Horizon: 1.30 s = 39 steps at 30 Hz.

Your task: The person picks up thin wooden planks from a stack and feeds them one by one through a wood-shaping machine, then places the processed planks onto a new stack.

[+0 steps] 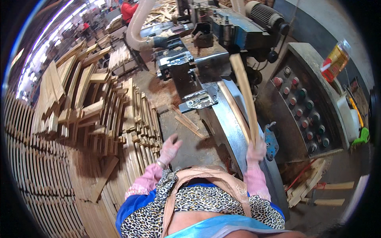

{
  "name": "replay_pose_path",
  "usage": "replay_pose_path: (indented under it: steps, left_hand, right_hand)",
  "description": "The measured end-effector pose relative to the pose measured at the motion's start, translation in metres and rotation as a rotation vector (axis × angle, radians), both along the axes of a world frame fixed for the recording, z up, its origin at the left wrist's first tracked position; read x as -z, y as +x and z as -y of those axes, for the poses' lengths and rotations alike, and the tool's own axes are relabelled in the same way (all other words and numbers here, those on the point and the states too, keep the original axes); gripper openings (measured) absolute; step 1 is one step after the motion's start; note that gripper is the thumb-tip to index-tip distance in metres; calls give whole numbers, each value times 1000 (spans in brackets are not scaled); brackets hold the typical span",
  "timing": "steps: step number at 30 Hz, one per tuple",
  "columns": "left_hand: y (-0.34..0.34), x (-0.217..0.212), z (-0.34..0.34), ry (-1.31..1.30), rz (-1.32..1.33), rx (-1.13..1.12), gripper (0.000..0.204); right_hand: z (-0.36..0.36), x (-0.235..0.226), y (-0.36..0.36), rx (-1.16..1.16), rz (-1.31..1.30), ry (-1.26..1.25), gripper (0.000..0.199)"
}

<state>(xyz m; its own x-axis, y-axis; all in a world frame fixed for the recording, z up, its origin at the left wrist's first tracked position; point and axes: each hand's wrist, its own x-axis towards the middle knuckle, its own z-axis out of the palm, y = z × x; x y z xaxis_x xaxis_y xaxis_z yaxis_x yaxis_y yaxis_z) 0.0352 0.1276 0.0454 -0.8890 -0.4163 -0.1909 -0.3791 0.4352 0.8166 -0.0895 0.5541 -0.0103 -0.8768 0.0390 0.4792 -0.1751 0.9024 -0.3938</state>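
My right hand (256,150), in a pale glove, is closed round the near end of a wooden strip (245,91). That strip is raised at a slant over the steel bed (226,127) of a woodworking machine. Another wooden strip (231,104) lies along the bed, its far end at the machine's metal guard (212,65); its near end meets my right hand, and whether I grip it too I cannot tell. My left hand (170,148), gloved as well, hangs free left of the bed, fingers apart and holding nothing. Nearest to it are stacked wooden strips (145,119).
Tall piles of cut wood (79,91) fill the left side. A control panel (303,103) with several buttons stands at right, a bottle (335,61) on top. Offcuts (188,122) lie on the floor. A ribbed hose (137,25) and a person in red (127,11) are farther back.
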Motion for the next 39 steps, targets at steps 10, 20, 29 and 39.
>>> replay_pose_path:
  steps: [10, 20, 29, 39]
  left_hand:
    - [-86, -235, 141, 544, -1150, -406, 73]
    - [-46, -339, 257, 902, -1397, -757, 81]
    - [-56, -339, 194, 848, -1342, -864, 28]
    - [-86, -175, -9, 359, -1072, -363, 40]
  right_hand:
    - [119, -32, -122, -41, 229, -124, 50]
    - [-107, 6, 130, -135, 412, 145, 49]
    - [39, -12, -29, -110, -173, 132, 28]
    - [196, -84, -125, -735, 391, -724, 61]
